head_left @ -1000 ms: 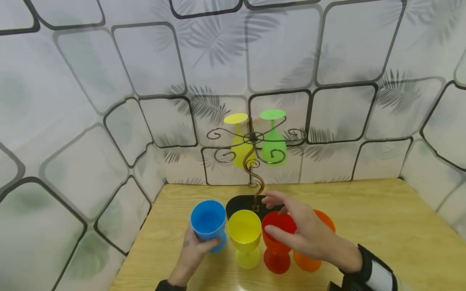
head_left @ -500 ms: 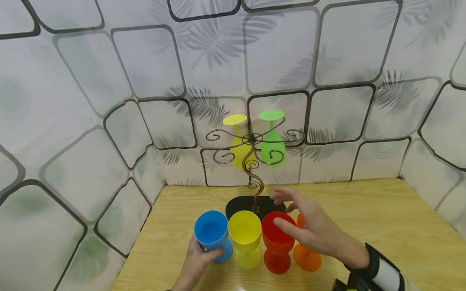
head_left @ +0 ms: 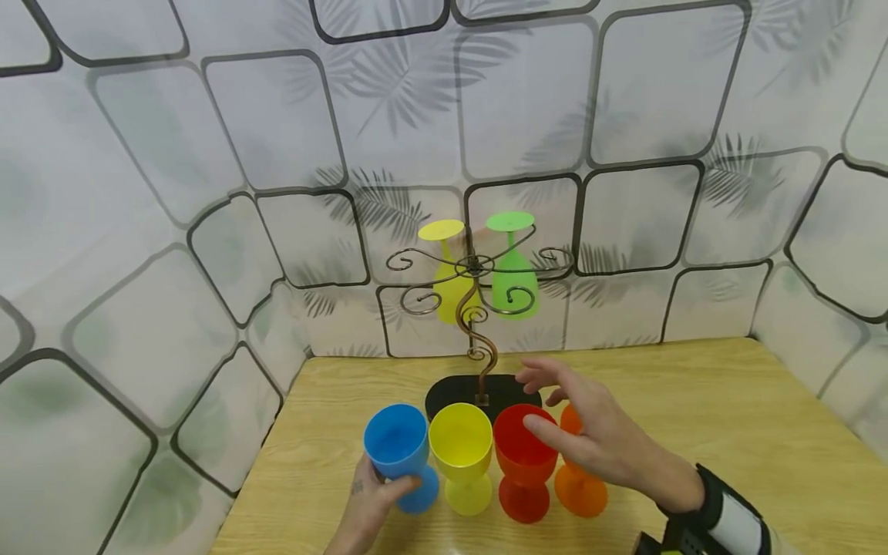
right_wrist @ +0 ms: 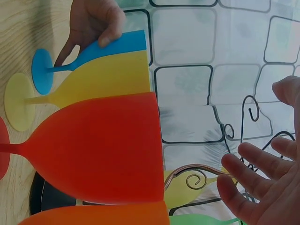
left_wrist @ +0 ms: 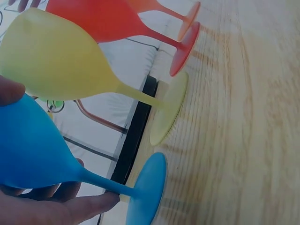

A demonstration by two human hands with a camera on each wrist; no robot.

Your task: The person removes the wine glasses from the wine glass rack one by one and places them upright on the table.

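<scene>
My left hand [head_left: 366, 505] holds a blue goblet [head_left: 395, 439] at the left end of a row. Its fingers and thumb lie round the bowl and stem, and the goblet's foot [left_wrist: 147, 192] is at or just by the tabletop. To its right a yellow goblet [head_left: 461, 439], a red goblet [head_left: 525, 455] and an orange goblet [head_left: 581, 492] stand upright, close together. My right hand [head_left: 600, 435] hovers over the red and orange ones, fingers spread and holding nothing; it hides part of the orange goblet. In the right wrist view the right palm [right_wrist: 276, 197] is apart from the rims.
Behind the row stands a scrolled metal rack [head_left: 479, 339] on a black base [head_left: 444, 393]. A yellow goblet [head_left: 451, 297] and a green goblet [head_left: 513, 289] hang upside down from its arms. Patterned walls [head_left: 277, 116] enclose the wooden table [head_left: 694, 432] at the back and sides.
The blue goblet, in my left hand, has come down and toward me, in line beside the yellow one. My right hand has shifted slightly right, still spread.
</scene>
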